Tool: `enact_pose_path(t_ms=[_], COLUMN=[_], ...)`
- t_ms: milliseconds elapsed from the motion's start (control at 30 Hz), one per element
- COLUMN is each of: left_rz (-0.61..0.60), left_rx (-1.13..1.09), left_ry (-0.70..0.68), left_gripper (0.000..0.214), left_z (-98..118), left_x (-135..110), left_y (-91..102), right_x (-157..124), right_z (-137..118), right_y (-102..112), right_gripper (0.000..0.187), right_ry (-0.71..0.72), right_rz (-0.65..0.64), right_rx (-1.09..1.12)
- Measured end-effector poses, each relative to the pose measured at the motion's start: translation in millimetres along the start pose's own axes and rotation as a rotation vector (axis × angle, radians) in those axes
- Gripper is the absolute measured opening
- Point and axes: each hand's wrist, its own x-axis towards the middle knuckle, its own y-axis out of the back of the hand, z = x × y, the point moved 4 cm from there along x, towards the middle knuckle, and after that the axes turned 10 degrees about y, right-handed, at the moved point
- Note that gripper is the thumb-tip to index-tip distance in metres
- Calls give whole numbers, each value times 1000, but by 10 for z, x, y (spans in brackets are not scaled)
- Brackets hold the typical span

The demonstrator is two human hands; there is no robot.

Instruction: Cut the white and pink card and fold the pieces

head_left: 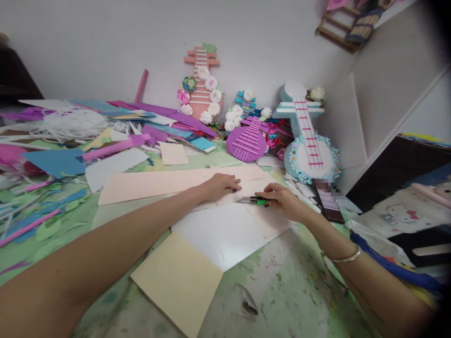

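Note:
A green and black utility knife (260,200) is gripped in my right hand (283,201), its blade pointing left over the pale sheets. My left hand (220,187) lies on a long pale pink sheet (148,184), fingers stretched out and pressing down just left of the blade. Below both hands is a glossy white board (211,230), with more pale pink material over its right part. A square cream sheet (179,281) overlaps the board's near left corner. Whether the blade touches the sheet I cannot tell.
Colourful foam scraps (59,162) and white cord (73,124) heap at the left. Along the wall stand model instruments, among them a purple one (246,143) and a white-blue one (312,150). A phone (329,204) lies right of my right hand.

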Motion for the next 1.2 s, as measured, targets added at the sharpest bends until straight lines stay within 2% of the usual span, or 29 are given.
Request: enact_pose_path(t_ms=[300, 600, 1033, 1200], left_rz=[20, 13, 19, 41], left_rx=[-49, -50, -100, -185], left_ry=[20, 9, 25, 61], left_gripper=[34, 37, 35, 35], left_z=[-14, -30, -55, -70], left_x=[-13, -4, 16, 9], left_y=[8, -2, -16, -6], right_x=[119, 237, 76, 91], right_z=[20, -109, -18, -34], right_y=[-70, -78, -131, -115], right_gripper=[42, 40, 41, 43], right_ry=[5, 35, 52, 42], right_rz=[22, 27, 87, 49], right_rx=[17, 35, 5, 9])
